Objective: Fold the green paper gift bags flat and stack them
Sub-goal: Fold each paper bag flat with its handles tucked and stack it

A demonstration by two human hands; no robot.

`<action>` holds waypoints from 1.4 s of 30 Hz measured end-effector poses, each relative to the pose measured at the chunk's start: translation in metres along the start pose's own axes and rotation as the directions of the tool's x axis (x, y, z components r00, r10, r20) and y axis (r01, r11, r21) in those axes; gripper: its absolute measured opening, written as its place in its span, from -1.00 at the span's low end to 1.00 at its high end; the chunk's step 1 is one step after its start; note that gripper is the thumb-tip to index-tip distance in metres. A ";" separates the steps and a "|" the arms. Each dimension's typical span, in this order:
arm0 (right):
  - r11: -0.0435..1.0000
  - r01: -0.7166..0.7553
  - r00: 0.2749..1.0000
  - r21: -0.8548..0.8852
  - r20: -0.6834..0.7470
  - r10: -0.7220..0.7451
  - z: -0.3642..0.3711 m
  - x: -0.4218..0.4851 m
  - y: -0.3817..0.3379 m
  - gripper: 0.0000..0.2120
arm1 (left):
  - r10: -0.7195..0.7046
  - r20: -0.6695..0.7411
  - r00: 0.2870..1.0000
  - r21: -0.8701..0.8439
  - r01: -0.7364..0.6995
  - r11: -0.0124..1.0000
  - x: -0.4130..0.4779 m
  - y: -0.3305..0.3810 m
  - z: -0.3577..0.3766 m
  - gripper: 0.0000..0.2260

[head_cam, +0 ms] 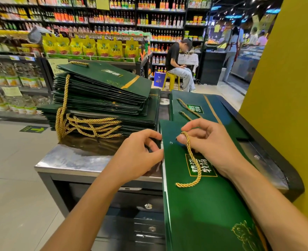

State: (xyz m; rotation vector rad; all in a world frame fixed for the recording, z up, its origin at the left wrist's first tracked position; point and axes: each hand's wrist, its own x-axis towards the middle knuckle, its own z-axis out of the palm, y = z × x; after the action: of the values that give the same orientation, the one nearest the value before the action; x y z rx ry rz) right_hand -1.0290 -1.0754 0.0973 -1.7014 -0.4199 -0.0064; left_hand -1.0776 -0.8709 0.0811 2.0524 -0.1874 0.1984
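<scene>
Tucking the rope handle (193,160) flat against the bag's face before pressing the creases is, I judge, how this step is done well; a handle standing proud would tip the pile.

- Right hand (209,144): fingers curled, thumb and forefinger pinching the gold rope handle near its top, where it meets the paper. The rest of the rope trails loose over the printed label.
- Left hand (140,156): fingers curled round the left edge of the same bag, steadying it. I would hold that edge square while the sides close.
- Green bag (204,211): lying face up before me, near end reaching past the front of the counter (68,160). I cannot tell whether it is fully flat.
- Second bag (191,104): just beyond, face up, handles on top.
- Stack (98,98): folded bags on the counter to the left, top ones tilted, handles spilling from the near side.
</scene>
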 end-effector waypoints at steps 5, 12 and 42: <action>0.997 0.010 1.000 -0.079 -0.021 -0.012 0.002 0.000 0.000 -0.84 | 0.003 -0.013 1.000 0.012 -0.002 1.000 0.000 -0.002 0.000 -0.65; 0.990 0.069 0.997 -0.126 -0.025 -0.073 0.008 -0.001 -0.001 -0.89 | 0.032 -0.005 0.999 0.008 -0.032 0.999 0.000 -0.003 -0.001 -0.64; 0.982 -0.041 0.999 -0.186 -0.031 0.036 0.017 -0.006 -0.017 -0.79 | 0.171 -0.158 0.972 0.204 -0.138 0.969 -0.002 -0.001 0.017 -0.61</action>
State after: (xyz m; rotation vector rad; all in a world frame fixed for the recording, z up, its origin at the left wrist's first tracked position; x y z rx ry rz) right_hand -1.0430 -1.0586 0.1089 -1.8924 -0.3747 -0.0425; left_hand -1.0782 -0.8856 0.0721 2.1993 -0.2276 0.5098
